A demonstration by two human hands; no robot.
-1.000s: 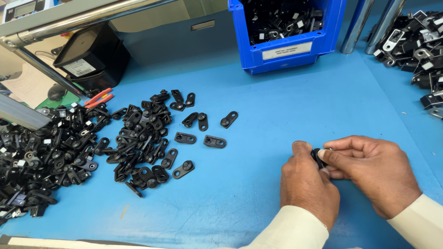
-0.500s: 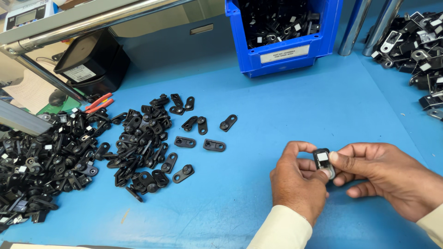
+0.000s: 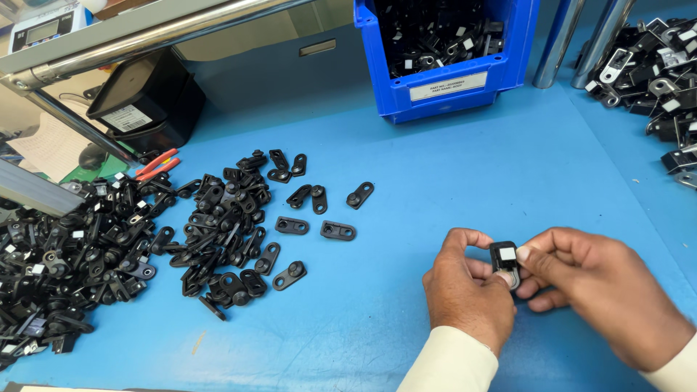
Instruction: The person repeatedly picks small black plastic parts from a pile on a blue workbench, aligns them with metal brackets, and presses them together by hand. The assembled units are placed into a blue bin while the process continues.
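Both hands have lifted a little off the blue table (image 3: 450, 167) since the earlier frames, and the small black part (image 3: 504, 258) that was half hidden between the fingers now shows plainly, turned so its white patch faces up. Left hand (image 3: 465, 290) and right hand (image 3: 595, 290) meet near the front edge of the table, towards its right corner. Each pinches the part: the left thumb and fingers close on its lower end, where a bit of grey metal shows, and the right thumb and forefinger close on its upper right side. Both hands are clamped on this 1 piece and hold it just above the table.

Well to the left lies a loose heap of black flat links (image 3: 225, 232), with about 6 scattered singly at its right side. A bigger pile of black parts (image 3: 58, 268) covers the left edge. Red-handled pliers (image 3: 156, 163) lie behind it. A blue bin (image 3: 446, 80) of black parts stands at the back edge, and more parts with white patches (image 3: 653, 65) crowd the back right corner.
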